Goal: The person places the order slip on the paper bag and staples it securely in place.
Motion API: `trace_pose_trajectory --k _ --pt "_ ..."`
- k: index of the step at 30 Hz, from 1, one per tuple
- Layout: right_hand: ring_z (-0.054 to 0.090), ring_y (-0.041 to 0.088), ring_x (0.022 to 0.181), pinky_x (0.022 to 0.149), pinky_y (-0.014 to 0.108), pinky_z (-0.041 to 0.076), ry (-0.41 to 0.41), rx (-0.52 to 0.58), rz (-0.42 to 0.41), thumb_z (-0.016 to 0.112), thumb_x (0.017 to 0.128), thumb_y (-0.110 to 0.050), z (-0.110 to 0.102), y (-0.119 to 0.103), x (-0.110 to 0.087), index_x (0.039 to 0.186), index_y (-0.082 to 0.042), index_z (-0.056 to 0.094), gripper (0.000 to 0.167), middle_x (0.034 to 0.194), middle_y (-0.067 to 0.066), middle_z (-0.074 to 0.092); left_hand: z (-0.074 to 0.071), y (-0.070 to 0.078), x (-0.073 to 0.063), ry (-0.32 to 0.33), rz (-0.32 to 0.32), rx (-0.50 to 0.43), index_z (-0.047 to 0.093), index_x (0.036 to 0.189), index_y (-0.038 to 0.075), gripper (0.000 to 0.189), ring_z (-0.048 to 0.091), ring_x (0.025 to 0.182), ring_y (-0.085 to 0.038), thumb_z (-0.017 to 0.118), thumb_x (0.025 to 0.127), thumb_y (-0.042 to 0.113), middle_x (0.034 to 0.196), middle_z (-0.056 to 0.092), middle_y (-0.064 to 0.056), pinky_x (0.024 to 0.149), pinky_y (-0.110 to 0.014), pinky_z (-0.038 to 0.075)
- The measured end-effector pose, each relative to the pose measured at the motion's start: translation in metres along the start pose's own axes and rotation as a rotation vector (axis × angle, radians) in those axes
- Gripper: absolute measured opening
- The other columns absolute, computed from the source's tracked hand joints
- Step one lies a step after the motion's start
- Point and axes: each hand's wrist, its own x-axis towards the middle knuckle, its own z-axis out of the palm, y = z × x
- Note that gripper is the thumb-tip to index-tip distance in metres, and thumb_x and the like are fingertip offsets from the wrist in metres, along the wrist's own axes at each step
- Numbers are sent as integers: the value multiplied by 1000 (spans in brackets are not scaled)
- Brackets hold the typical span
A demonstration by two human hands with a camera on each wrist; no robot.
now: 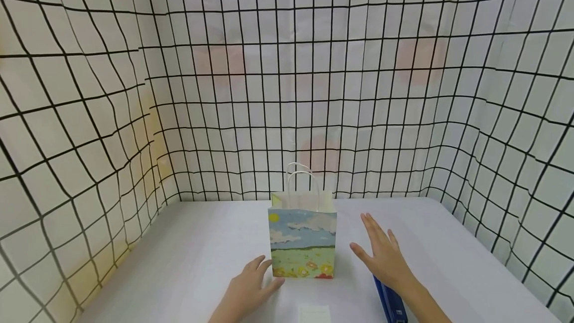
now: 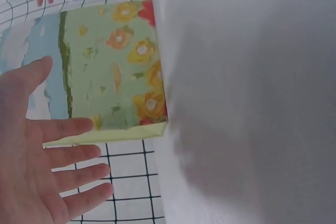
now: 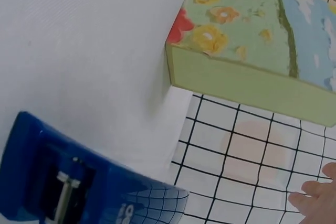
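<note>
A paper gift bag (image 1: 302,243) stands upright on the white table, its front printed with sky, meadow and flowers, its white handles raised. My left hand (image 1: 248,290) is by the bag's lower left corner, fingers spread and nearly straight; whether a fingertip touches the bag I cannot tell. In the left wrist view, the palm of the left hand (image 2: 31,156) holds nothing. To the right of the bag, my right hand (image 1: 383,258) is raised with fingers extended, holding nothing. Partly hidden below it lies a blue stapler (image 1: 392,303), whose metal parts show in the right wrist view.
A small white card or pad (image 1: 314,314) lies at the table's front edge, cut off by the frame. White sheeting with a black grid net (image 1: 309,88) encloses the back and both sides of the table (image 1: 193,243).
</note>
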Motion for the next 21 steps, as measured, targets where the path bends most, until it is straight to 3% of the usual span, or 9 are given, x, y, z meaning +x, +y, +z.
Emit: trace_pose_trajectory --k 21 --pt "21 40 135 103 64 14 -25 154 25 52 90 -38 8 -7 13 146 -9 14 74 150 18 19 4 15 4 -49 22 -58 51 123 6 69 47 117 -38 47 83 62 131 47 -18 74 -60 45"
